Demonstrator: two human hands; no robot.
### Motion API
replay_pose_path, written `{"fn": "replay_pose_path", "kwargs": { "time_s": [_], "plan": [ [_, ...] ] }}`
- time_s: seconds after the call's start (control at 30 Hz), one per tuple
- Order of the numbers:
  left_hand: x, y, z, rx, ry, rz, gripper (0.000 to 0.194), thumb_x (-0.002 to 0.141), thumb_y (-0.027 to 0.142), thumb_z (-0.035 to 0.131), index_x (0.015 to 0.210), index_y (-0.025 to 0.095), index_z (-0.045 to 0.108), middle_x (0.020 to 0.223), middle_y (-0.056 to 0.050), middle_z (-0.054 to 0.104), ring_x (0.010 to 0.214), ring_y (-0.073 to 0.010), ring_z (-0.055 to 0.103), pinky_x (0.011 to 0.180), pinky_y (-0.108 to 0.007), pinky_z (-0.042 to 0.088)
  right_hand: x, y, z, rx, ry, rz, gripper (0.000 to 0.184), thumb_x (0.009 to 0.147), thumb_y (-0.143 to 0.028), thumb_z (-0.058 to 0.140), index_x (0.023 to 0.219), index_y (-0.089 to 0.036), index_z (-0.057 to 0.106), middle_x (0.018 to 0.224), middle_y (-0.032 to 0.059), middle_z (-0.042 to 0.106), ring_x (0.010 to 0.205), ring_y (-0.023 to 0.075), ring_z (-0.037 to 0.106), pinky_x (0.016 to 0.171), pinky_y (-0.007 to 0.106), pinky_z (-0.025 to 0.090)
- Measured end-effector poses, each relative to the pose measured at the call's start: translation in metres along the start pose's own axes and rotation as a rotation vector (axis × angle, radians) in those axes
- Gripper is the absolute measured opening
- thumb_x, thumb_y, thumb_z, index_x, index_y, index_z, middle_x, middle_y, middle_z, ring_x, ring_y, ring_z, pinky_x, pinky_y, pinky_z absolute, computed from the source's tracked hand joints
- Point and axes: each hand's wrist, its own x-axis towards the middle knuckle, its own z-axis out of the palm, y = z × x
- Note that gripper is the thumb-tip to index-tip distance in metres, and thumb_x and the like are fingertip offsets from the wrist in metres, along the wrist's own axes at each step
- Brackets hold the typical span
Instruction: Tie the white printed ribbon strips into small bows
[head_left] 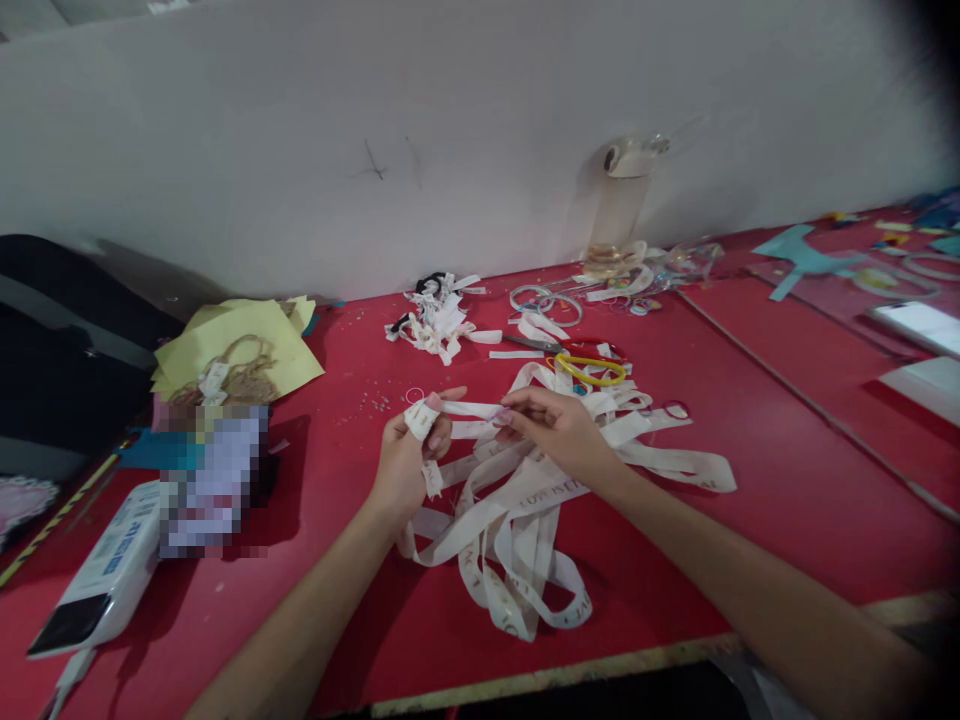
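A long white printed ribbon (517,540) lies in loose loops on the red table (750,480). My left hand (405,455) pinches a folded end of the ribbon between thumb and fingers. My right hand (559,425) pinches the same strip a short way to the right, so a short length stretches between both hands. The rest of the ribbon trails down under my hands toward the table's front edge.
Scissors with yellow and red handles (589,365) lie just behind my hands. A pile of cut ribbon pieces (439,320), clear rings (544,300) and a clear bottle (619,215) stand by the wall. Yellow paper (240,350) and a white power bank (105,585) are at left.
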Motion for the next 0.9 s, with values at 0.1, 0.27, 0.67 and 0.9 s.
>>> {"fn": "replay_pose_path", "kwargs": {
  "time_s": [0.1,0.27,0.67,0.9],
  "plan": [
    [0.0,0.0,0.0,-0.001,0.005,0.005,0.033,0.079,0.036,0.066,0.101,0.013,0.07,0.048,0.008,0.03,0.042,-0.0032,0.022,0.043,-0.018,0.017,0.0,-0.001,-0.001,-0.121,0.053,-0.045,0.023,0.078,-0.036,0.067,0.096,-0.023,0.064,0.078,0.0017,0.068,0.072,0.0166,0.064,0.07,0.03,0.05],
    [0.002,0.003,-0.002,-0.131,-0.007,-0.076,0.031,0.081,0.031,0.064,0.106,0.014,0.068,0.05,0.009,0.028,0.043,-0.003,0.02,0.04,-0.017,0.016,-0.001,-0.006,-0.003,-0.141,0.072,-0.099,0.016,0.078,-0.032,0.068,0.086,-0.022,0.059,0.075,0.0004,0.063,0.069,0.0148,0.059,0.066,0.027,0.046],
    [0.002,0.003,-0.004,-0.17,0.004,-0.173,0.044,0.077,0.024,0.068,0.12,0.017,0.062,0.058,0.007,0.033,0.046,-0.0028,0.026,0.041,-0.016,0.02,-0.012,-0.021,0.0,-0.502,-0.435,-0.492,0.036,0.08,-0.003,0.043,0.105,-0.02,0.064,0.092,0.0069,0.065,0.086,0.0175,0.058,0.078,0.029,0.046],
    [-0.001,0.002,-0.001,-0.041,-0.09,-0.19,0.05,0.077,0.026,0.069,0.125,0.017,0.059,0.056,0.008,0.028,0.048,-0.0041,0.023,0.047,-0.019,0.019,-0.007,-0.012,-0.004,-0.624,-0.411,-0.646,0.027,0.088,-0.009,0.043,0.105,-0.018,0.063,0.095,0.0083,0.064,0.089,0.0163,0.059,0.078,0.027,0.047]
  ]
}}
